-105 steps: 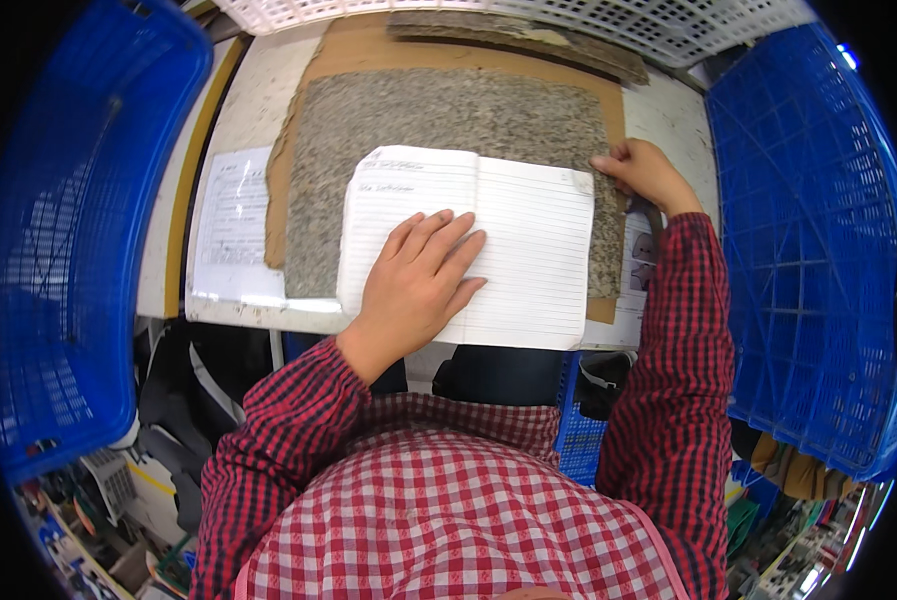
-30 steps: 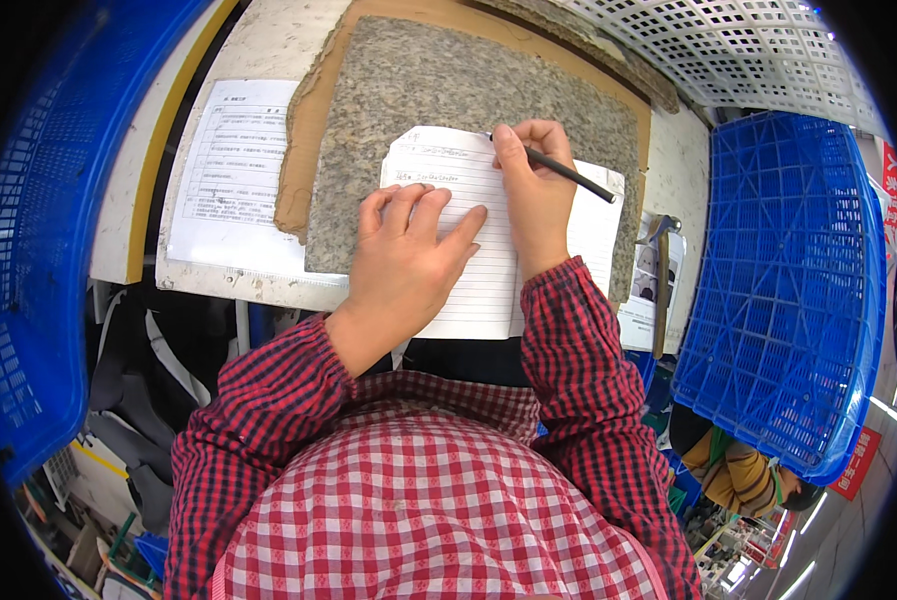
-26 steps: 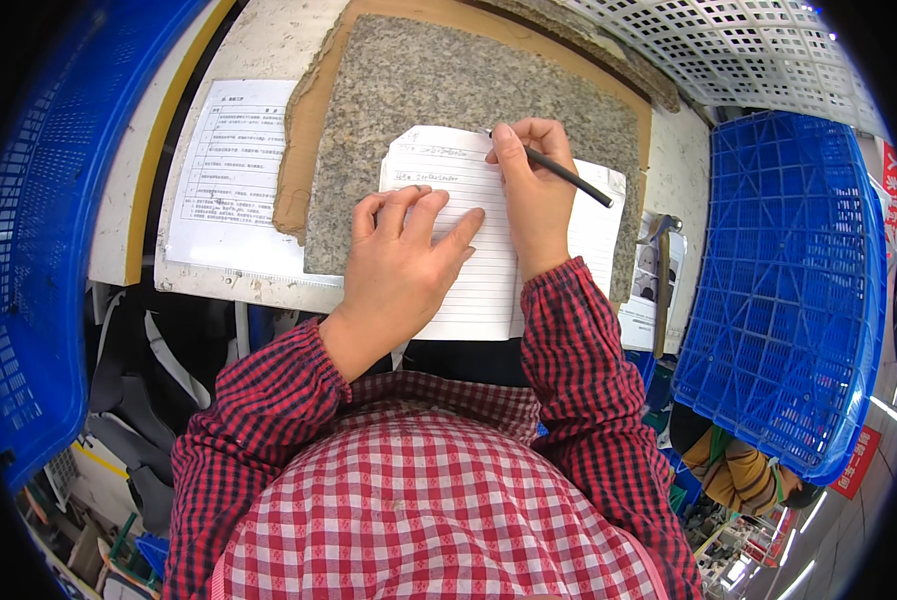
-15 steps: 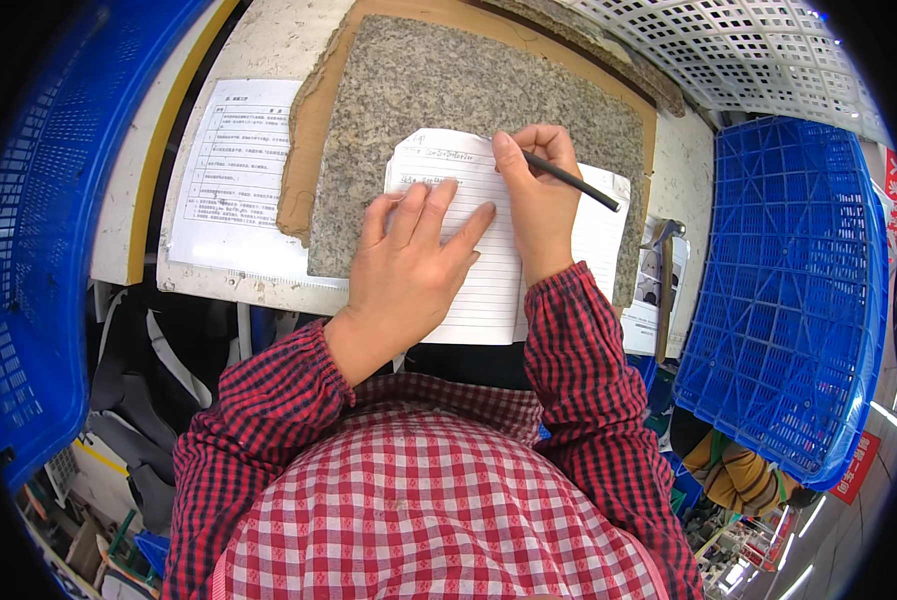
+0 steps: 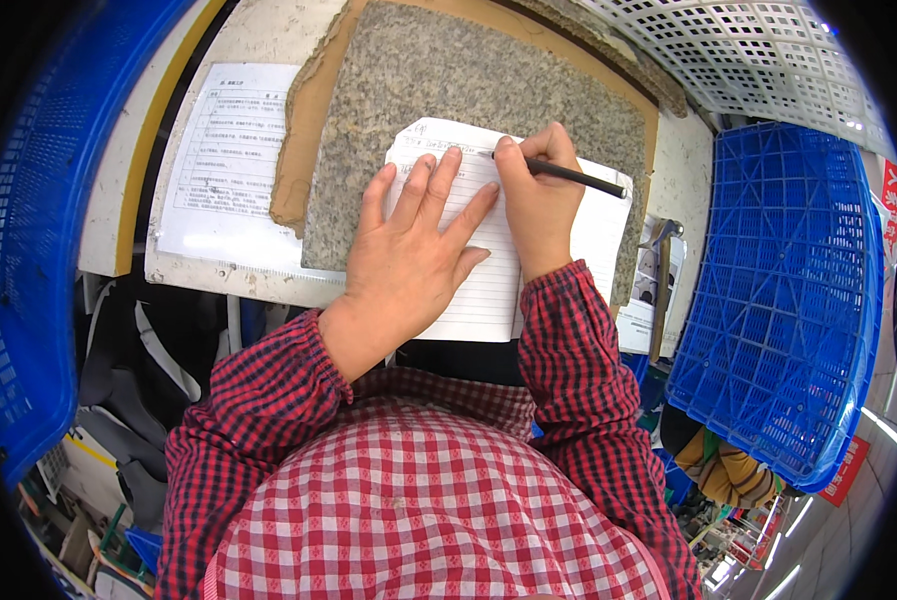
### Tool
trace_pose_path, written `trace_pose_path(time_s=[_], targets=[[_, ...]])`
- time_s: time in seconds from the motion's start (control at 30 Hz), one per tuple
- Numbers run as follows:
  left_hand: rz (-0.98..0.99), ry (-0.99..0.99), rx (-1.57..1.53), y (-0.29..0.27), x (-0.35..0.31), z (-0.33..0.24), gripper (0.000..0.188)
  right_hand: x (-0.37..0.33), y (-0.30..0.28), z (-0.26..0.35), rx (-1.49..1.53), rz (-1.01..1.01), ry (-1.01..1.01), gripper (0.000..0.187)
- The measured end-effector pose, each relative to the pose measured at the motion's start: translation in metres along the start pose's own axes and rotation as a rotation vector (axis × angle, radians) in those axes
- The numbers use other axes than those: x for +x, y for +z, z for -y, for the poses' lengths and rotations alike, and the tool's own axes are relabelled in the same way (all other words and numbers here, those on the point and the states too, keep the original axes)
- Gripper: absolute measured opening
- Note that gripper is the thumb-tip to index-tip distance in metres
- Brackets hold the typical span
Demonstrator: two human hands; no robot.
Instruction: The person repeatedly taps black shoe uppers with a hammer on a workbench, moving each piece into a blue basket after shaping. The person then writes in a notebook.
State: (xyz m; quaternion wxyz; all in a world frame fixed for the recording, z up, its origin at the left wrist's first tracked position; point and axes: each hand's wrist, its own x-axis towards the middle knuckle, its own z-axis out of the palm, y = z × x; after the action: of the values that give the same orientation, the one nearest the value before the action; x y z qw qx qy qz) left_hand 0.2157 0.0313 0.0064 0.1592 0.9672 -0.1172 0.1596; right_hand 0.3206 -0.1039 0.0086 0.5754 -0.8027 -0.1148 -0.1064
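Note:
An open lined notebook (image 5: 473, 310) lies on a speckled grey stone slab (image 5: 448, 60), with handwriting across the top of its left page. My left hand (image 5: 405, 250) rests flat on that page, fingers spread, the fingertips just under the written lines. In my right hand (image 5: 545, 205) a black pen (image 5: 578, 178) is pinched between thumb and fingers. Its tip points left at the end of the upper written line; whether it touches the paper I cannot tell. The side of this hand rests over the notebook's fold and right page.
Brown cardboard (image 5: 296, 165) lies under the slab. A printed sheet (image 5: 223, 170) is at the left, a hammer (image 5: 660, 290) at the right on another sheet. Blue crates (image 5: 778, 300) stand right, another blue crate (image 5: 28, 260) left, a white basket (image 5: 738, 60) at the far right.
My left hand has slid a little up the page, its fingertips now closer to the top lines. The pen has shifted slightly and tilts flatter. The whole view has moved slightly.

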Motion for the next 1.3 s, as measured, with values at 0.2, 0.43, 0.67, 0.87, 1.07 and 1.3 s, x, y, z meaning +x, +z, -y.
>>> trace_pose_path(time_s=[0.2, 0.43, 0.67, 0.87, 1.07, 1.3], targets=[[0.057, -0.037, -0.004, -0.0011, 0.0004, -0.0009, 0.063, 0.001, -0.0004, 0.0007, -0.044, 0.023, -0.036, 0.027], [0.051, -0.035, -0.012, -0.0008, 0.0011, 0.0, 0.068, 0.002, 0.0008, -0.0015, -0.056, 0.018, -0.002, 0.027], [0.031, -0.028, -0.016, 0.0015, 0.0015, 0.0005, 0.069, 0.0029, 0.0014, -0.0039, -0.121, 0.024, -0.043, 0.027], [-0.012, 0.003, -0.013, 0.0038, 0.0022, 0.0019, 0.063, 0.0032, 0.0022, -0.0036, -0.129, 0.022, -0.031, 0.027], [-0.008, 0.007, -0.001, 0.0048, 0.0026, 0.002, 0.062, 0.004, 0.0024, -0.0043, -0.137, 0.026, -0.043, 0.028], [-0.007, 0.008, 0.006, 0.0057, 0.0035, 0.0022, 0.063, 0.0044, 0.0016, -0.0047, -0.125, 0.032, -0.035, 0.027]])
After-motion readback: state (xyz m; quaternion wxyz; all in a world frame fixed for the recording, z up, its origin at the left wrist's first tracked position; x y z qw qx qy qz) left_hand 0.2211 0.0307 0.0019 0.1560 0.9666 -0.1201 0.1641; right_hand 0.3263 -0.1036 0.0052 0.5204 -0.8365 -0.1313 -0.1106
